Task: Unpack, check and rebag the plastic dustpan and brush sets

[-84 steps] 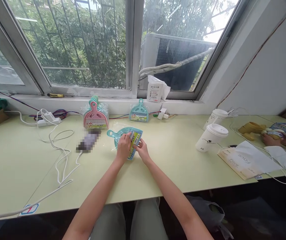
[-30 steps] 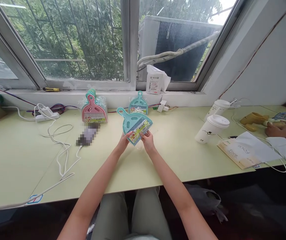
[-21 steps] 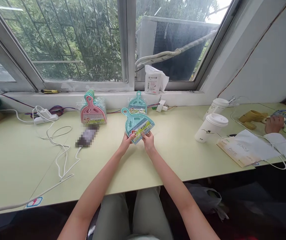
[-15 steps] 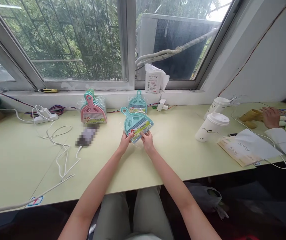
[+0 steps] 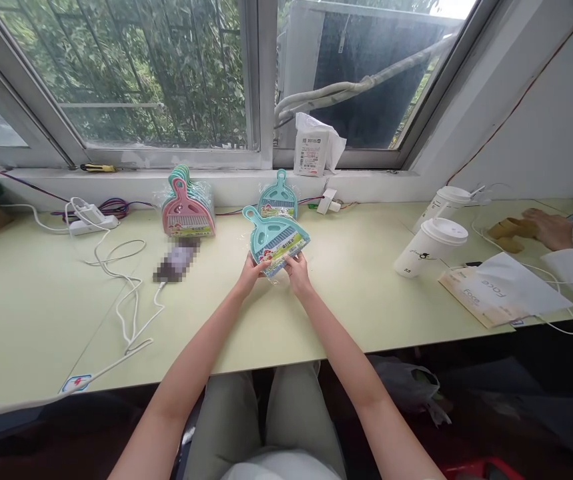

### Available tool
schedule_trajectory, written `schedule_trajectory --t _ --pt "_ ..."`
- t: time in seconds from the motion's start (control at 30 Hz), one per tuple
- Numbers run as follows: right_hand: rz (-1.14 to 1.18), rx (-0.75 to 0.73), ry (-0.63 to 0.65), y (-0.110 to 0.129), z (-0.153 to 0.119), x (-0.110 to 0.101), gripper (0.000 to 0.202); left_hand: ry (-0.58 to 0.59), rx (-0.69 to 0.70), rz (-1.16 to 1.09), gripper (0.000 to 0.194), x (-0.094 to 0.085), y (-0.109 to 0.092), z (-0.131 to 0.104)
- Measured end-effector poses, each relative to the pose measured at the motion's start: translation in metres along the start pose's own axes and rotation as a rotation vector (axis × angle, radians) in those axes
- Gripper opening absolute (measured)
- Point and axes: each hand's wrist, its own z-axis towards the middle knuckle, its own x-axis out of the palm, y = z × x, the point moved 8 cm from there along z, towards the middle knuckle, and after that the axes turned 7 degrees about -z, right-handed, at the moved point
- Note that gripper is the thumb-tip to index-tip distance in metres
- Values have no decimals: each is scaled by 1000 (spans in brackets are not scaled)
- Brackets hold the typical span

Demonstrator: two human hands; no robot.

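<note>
**Teal dustpan set lifted off desk, held in both hands**

Head view, only one there is:

- Left hand (image 5: 249, 273) and right hand (image 5: 297, 273) both pinch the near edge of the teal dustpan set (image 5: 275, 239). Fingers closed on the lower corners, thumbs on top by the label. Set is in clear wrap, handle pointing far-left, tilted up off the desk (image 5: 346, 300).
- Change: 2.8 s ago the set lay flat on the desk under both hands. By 1.0 s ago it was raised and tipped toward the camera; since then the grip looks the same, with only small shifts in angle. My read: pick-up is done and the item is being held up for handling, not set down.
- Position: mid-desk, just in front of a second teal dustpan (image 5: 278, 200) leaning on the window ledge. Near it but I can't tell if they touch.
- Left of that: stack of pink and teal dustpans (image 5: 187, 210), upright against the ledge. A blurred dark object (image 5: 176, 261) lies near it, with a white cable (image 5: 126, 313) running left to a power strip (image 5: 91, 223).
- Right: two white lidded cups (image 5: 431, 247), a paper bag (image 5: 501, 297), well apart from the hands.
- Far right: another person's hand (image 5: 549, 227) on yellowish items. Not ours.
- Tissue pack (image 5: 313, 153) on the sill.
</note>
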Motion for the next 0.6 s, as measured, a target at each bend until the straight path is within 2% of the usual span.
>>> schedule_trajectory --t 0.1,0.17,0.2,0.23,0.3,0.4,0.47,0.6 --pt "-96 96 107 0 6 -3 27 -28 -11 -61 62 -11 1 7" --pt "-262 155 161 3 8 -12 21 -44 -20 -112 58 -22 -1 11" --pt "-366 147 149 8 9 -20 20 -57 -26 -135 57 -29 -3 13" --pt "-474 97 110 16 10 -28 19 -77 -38 -153 56 -37 -4 15" --pt "-675 -119 4 42 10 -37 24 -145 -91 -187 55 -54 -3 17" --pt "-889 -459 -17 68 0 -26 42 -206 -186 -233 49 -71 4 17" --pt "-940 -540 43 69 -4 -15 44 -166 -214 -241 46 -70 7 17" --pt "-816 -548 58 67 -3 -12 17 -65 -267 -189 44 -57 12 15"
